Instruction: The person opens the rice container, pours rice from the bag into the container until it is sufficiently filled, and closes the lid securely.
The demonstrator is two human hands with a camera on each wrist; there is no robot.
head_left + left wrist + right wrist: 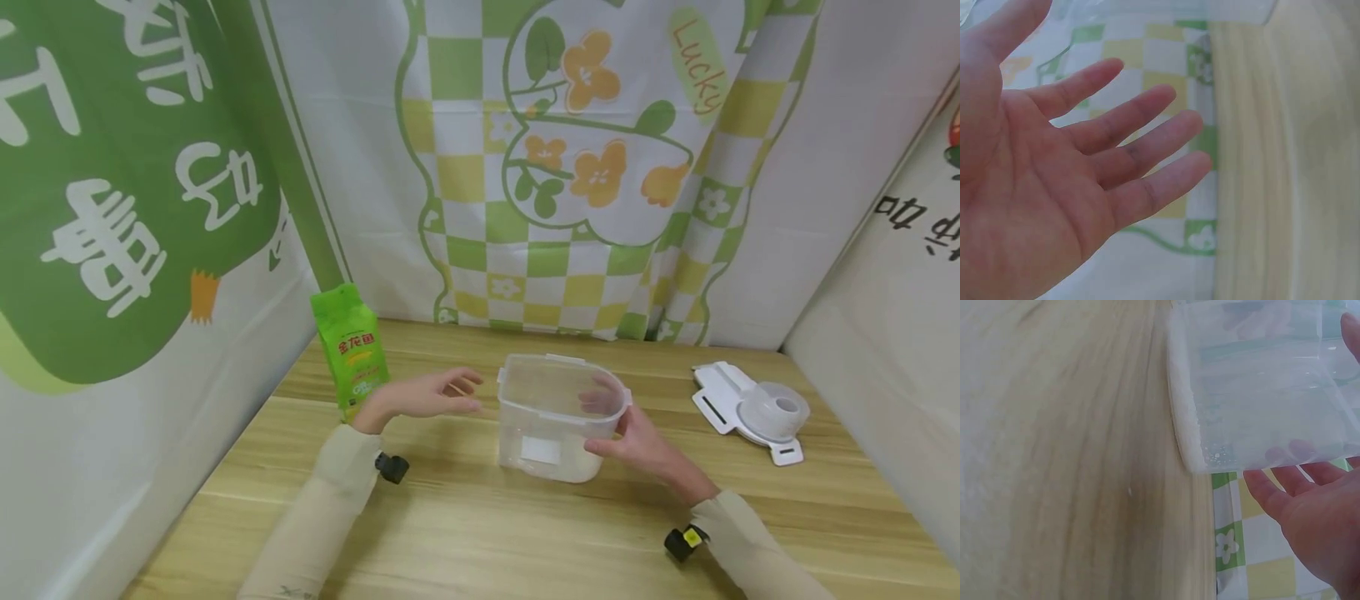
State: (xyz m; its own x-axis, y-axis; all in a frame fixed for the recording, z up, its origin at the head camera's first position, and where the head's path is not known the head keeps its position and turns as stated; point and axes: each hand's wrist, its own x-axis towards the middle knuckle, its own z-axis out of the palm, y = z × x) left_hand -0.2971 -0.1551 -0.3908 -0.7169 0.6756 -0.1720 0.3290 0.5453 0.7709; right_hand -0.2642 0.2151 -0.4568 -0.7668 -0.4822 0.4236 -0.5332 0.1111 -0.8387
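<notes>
A clear plastic container (517, 429) with a white label (540, 450) stands upright on the wooden table. White grains (1184, 415) line its bottom in the right wrist view. My right hand (645, 442) holds the container's right end, thumb in front and fingers round the back, partly seen through the wall. Left of the container, my left hand (431, 393) is held apart from it with nothing in it; the left wrist view shows the palm and spread fingers (1147, 194). Behind the left wrist stands a green bag (348, 350) with printed lettering.
On the right of the table (480, 533) lies a white lid (722, 385) with side clips, a round translucent cup (776, 410) on top of it. Printed cloths hang on the left, at the back (480, 208) and on the right.
</notes>
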